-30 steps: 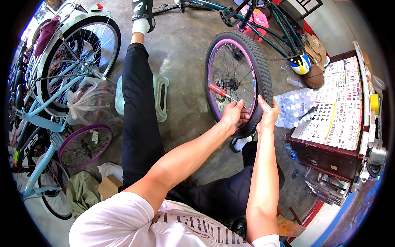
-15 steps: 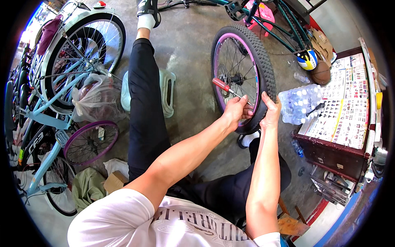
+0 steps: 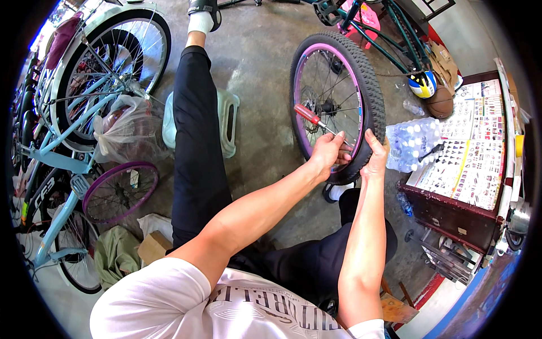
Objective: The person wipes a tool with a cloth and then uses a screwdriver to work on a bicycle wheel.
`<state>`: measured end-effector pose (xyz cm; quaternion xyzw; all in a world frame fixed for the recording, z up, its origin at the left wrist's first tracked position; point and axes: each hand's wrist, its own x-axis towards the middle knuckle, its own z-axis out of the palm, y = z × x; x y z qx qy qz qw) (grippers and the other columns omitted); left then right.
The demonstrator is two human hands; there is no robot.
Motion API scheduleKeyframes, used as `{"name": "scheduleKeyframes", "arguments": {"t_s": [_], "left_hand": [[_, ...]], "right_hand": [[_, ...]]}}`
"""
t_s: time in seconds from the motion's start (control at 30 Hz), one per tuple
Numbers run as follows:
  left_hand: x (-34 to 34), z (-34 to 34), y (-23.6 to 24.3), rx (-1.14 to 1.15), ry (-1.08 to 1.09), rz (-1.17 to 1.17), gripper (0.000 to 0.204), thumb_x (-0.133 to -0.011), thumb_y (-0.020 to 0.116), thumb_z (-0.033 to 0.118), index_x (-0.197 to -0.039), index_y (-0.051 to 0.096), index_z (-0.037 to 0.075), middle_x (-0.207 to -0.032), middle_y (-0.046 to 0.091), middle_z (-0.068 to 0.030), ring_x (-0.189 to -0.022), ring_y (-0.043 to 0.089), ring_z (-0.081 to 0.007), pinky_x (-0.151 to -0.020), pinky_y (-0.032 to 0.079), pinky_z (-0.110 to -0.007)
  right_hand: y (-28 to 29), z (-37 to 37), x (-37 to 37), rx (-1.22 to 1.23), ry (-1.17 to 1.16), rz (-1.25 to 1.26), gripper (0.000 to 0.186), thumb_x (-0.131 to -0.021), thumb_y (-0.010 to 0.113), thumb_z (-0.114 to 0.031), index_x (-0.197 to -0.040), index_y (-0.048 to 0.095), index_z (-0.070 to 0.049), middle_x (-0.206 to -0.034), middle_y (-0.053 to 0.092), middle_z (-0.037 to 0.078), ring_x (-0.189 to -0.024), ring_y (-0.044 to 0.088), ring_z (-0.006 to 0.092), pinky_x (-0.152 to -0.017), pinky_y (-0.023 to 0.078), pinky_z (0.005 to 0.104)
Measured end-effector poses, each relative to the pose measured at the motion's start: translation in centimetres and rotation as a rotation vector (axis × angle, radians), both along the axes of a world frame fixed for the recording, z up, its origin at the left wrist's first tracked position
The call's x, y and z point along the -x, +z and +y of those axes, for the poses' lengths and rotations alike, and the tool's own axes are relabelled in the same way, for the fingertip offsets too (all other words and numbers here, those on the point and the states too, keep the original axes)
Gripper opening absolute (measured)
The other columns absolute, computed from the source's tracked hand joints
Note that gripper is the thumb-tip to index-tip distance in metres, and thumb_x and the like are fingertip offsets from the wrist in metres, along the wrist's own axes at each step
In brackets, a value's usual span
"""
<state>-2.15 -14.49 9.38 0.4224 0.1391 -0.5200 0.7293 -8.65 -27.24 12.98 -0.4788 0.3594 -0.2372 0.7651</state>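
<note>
A bicycle wheel with a knobby black tire (image 3: 372, 96) and a purple rim (image 3: 357, 90) stands upright, slightly tilted, in front of me. My left hand (image 3: 329, 153) is closed near the wheel's lower edge, gripping a screwdriver (image 3: 307, 114) by its metal shaft. Its red handle points up and away across the spokes, and its tip is hidden by the fingers and the rim. Wrapped over the tire's right side, my right hand (image 3: 375, 156) presses its thumb against the tread; the other fingers are mostly hidden.
A teal bicycle frame (image 3: 387, 42) lies beyond the wheel. To the right are shrink-wrapped water bottles (image 3: 411, 144) and a dark red cabinet (image 3: 446, 214). A pale green plastic stool (image 3: 230, 124), a light blue bicycle (image 3: 68, 164) and a loose purple-rimmed wheel (image 3: 121, 192) are left.
The wheel, screwdriver and both hands have shifted slightly rightward together in the picture, while the surroundings on the left slid a little left. Both grips look the same.
</note>
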Motion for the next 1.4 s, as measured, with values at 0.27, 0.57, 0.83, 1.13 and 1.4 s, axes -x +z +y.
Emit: {"name": "scheduleKeyframes", "arguments": {"t_s": [0.27, 0.57, 0.83, 1.13, 1.4], "left_hand": [[0.3, -0.3, 0.4, 0.011, 0.035, 0.003, 0.026, -0.110, 0.056, 0.034, -0.106, 0.057, 0.008, -0.093, 0.071, -0.0056, -0.070, 0.068, -0.0129, -0.062, 0.055, -0.029], [0.8, -0.3, 0.0, 0.072, 0.055, 0.010, 0.019, -0.106, 0.064, 0.031, -0.107, 0.062, 0.012, -0.093, 0.073, -0.0031, -0.074, 0.067, -0.0094, -0.064, 0.053, -0.026], [1.0, -0.2, -0.3, 0.106, 0.079, 0.110, 0.017, -0.107, 0.063, 0.031, -0.110, 0.063, 0.014, -0.093, 0.076, -0.0035, -0.075, 0.070, -0.0093, -0.063, 0.054, -0.026], [1.5, -0.7, -0.7, 0.132, 0.081, 0.222, 0.019, -0.107, 0.062, 0.033, -0.111, 0.061, 0.014, -0.094, 0.076, -0.0042, -0.074, 0.071, -0.0087, -0.063, 0.055, -0.025], [1.6, -1.3, -1.1, 0.150, 0.088, 0.225, 0.020, -0.108, 0.061, 0.033, -0.112, 0.062, 0.013, -0.094, 0.076, -0.0046, -0.075, 0.071, -0.0092, -0.064, 0.057, -0.025]], "right_hand": [[0.7, 0.0, -0.1, 0.023, 0.008, 0.004, 0.045, -0.084, 0.081, -0.009, -0.124, 0.064, 0.002, -0.109, 0.071, 0.011, -0.088, 0.070, 0.0248, -0.077, 0.058, 0.0389], [-1.0, -1.8, 1.2, 0.012, -0.015, 0.033, 0.049, -0.087, 0.079, -0.009, -0.132, 0.061, 0.002, -0.112, 0.071, 0.010, -0.090, 0.071, 0.0242, -0.080, 0.061, 0.0394], [-1.4, -2.6, 1.9, 0.057, -0.007, 0.073, 0.042, -0.088, 0.080, -0.015, -0.124, 0.064, 0.000, -0.100, 0.070, 0.009, -0.079, 0.069, 0.0214, -0.067, 0.057, 0.0343], [-1.3, -3.0, 2.9, 0.014, -0.027, 0.141, 0.040, -0.091, 0.079, -0.025, -0.118, 0.068, 0.002, -0.100, 0.071, 0.010, -0.082, 0.068, 0.0217, -0.073, 0.055, 0.0332], [-0.7, -2.8, 2.5, 0.044, -0.021, 0.163, 0.040, -0.092, 0.078, -0.028, -0.116, 0.068, 0.002, -0.098, 0.070, 0.010, -0.081, 0.067, 0.0218, -0.073, 0.055, 0.0342]]}}
